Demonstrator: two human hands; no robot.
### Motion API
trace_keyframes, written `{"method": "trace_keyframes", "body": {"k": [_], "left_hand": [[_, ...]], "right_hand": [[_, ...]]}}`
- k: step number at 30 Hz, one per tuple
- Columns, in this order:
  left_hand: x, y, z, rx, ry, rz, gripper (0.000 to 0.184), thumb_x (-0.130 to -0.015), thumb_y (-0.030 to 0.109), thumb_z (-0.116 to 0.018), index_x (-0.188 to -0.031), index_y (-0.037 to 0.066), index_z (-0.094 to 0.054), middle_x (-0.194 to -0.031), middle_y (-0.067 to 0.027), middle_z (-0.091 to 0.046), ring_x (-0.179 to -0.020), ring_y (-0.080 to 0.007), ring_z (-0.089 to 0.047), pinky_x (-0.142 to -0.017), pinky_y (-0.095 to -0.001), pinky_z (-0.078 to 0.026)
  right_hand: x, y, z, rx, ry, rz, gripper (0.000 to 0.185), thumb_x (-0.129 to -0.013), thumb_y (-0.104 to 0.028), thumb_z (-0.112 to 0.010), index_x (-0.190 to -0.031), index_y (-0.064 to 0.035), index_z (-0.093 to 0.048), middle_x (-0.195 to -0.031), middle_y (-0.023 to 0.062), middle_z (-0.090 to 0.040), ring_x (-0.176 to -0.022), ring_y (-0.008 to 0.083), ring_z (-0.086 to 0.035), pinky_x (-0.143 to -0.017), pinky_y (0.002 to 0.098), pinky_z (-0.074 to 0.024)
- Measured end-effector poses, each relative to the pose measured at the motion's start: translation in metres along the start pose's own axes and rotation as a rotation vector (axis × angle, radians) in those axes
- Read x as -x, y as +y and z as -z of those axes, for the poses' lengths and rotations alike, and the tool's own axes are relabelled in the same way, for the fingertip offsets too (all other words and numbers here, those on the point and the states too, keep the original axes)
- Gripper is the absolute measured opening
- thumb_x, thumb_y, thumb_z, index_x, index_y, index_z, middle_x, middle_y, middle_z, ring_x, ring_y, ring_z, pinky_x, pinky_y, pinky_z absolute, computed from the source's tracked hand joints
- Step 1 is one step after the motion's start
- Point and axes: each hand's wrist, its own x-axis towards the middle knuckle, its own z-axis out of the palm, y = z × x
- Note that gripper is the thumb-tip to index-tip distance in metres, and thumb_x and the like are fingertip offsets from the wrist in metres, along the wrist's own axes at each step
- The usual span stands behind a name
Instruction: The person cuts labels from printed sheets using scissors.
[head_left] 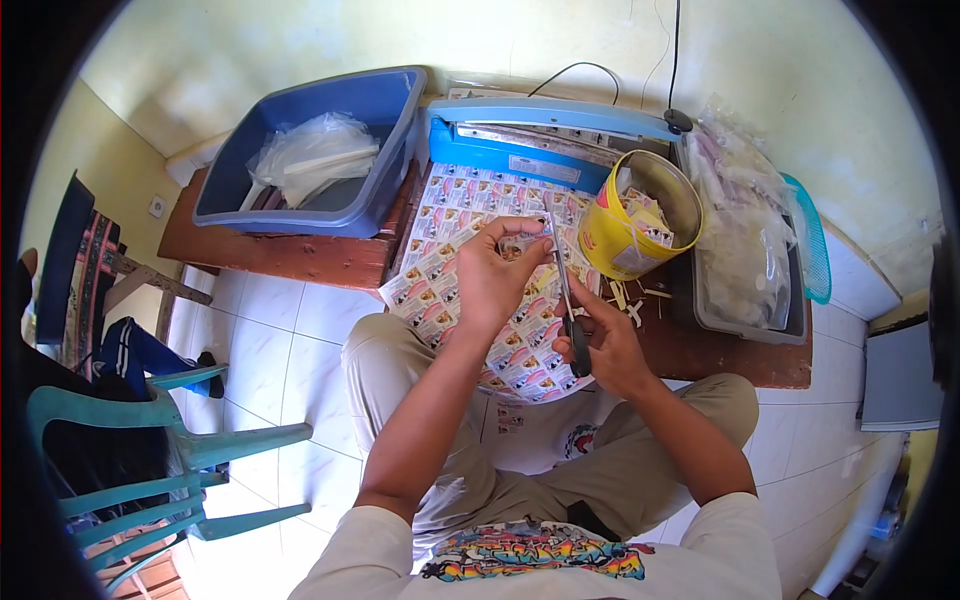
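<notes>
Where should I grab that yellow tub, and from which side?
Probably take the yellow tub by the left part of its rim, coming from above and the left. Its top is open, so the wall can be pinched there, while plastic bags crowd its right side. Keep the grip shallow, since paper pieces lie inside.

"How does the left hand (495,275) stand?"
"It is in front of the body, with the thumb and the index finger bent toward each other, their tips close together."
"And the right hand (607,345)?"
"It is a little lower and nearer to the body, with its fingers curled — the grip looks closed."
"Do the hands touch?"
"No, they are near each other, but apart."
"And the arms?"
"Both elbows are bent. The left forearm (430,405) and the right forearm (690,430) reach forward and inward — they converge toward the middle."
</notes>
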Motion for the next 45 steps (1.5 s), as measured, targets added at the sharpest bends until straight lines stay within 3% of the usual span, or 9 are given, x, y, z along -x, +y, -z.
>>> {"method": "trace_keyframes", "body": {"k": [4, 7, 9, 26, 45], "left_hand": [[0.000, -0.005, 0.000, 0.033, -0.004, 0.010, 0.023, -0.088, -0.003, -0.080, -0.108, -0.007, -0.070, -0.100, -0.0130, -0.074, -0.085, -0.0167, -0.076, -0.071, -0.0251, -0.061], [0.000, -0.002, -0.001, 0.024, 0.022, -0.010, 0.020, -0.087, 0.001, -0.080, -0.105, -0.004, -0.073, -0.086, -0.0099, -0.077, -0.077, -0.0139, -0.077, -0.062, -0.0231, -0.056], [0.000, 0.002, 0.000, -0.026, -0.024, 0.069, 0.024, -0.088, -0.001, -0.080, -0.109, -0.006, -0.070, -0.096, -0.0111, -0.076, -0.083, -0.0150, -0.076, -0.070, -0.0238, -0.060], [0.001, 0.003, 0.000, -0.011, -0.058, 0.101, 0.026, -0.087, -0.002, -0.080, -0.111, -0.007, -0.069, -0.097, -0.0133, -0.075, -0.084, -0.0171, -0.076, -0.072, -0.0254, -0.062], [0.002, 0.003, -0.001, -0.015, -0.083, 0.141, 0.027, -0.087, -0.001, -0.080, -0.111, -0.007, -0.069, -0.103, -0.0139, -0.074, -0.086, -0.0186, -0.076, -0.074, -0.0255, -0.061]], "right_hand": [[0.000, 0.001, 0.000, 0.018, -0.005, 0.008, 0.093, -0.084, 0.006, -0.079, -0.163, -0.0097, -0.033, -0.123, 0.0055, -0.056, -0.093, 0.0087, -0.061, -0.080, 0.0223, -0.0554], [0.000, 0.002, 0.000, 0.025, -0.009, 0.043, 0.092, -0.084, 0.005, -0.079, -0.163, -0.0092, -0.033, -0.122, 0.0056, -0.057, -0.092, 0.0090, -0.061, -0.080, 0.0225, -0.0555], [0.000, 0.002, 0.001, 0.019, -0.010, 0.054, 0.091, -0.085, 0.004, -0.079, -0.163, -0.0088, -0.033, -0.122, 0.0057, -0.057, -0.091, 0.0092, -0.061, -0.080, 0.0226, -0.0556], [-0.002, 0.002, 0.004, -0.001, -0.006, 0.017, 0.088, -0.088, 0.002, -0.076, -0.163, -0.0083, -0.032, -0.120, 0.0055, -0.057, -0.088, 0.0089, -0.063, -0.071, 0.0231, -0.0564], [-0.004, 0.002, 0.005, 0.006, 0.005, 0.034, 0.090, -0.088, -0.001, -0.079, -0.163, -0.0081, -0.031, -0.118, 0.0053, -0.057, -0.085, 0.0069, -0.062, -0.071, 0.0220, -0.0556]]}}
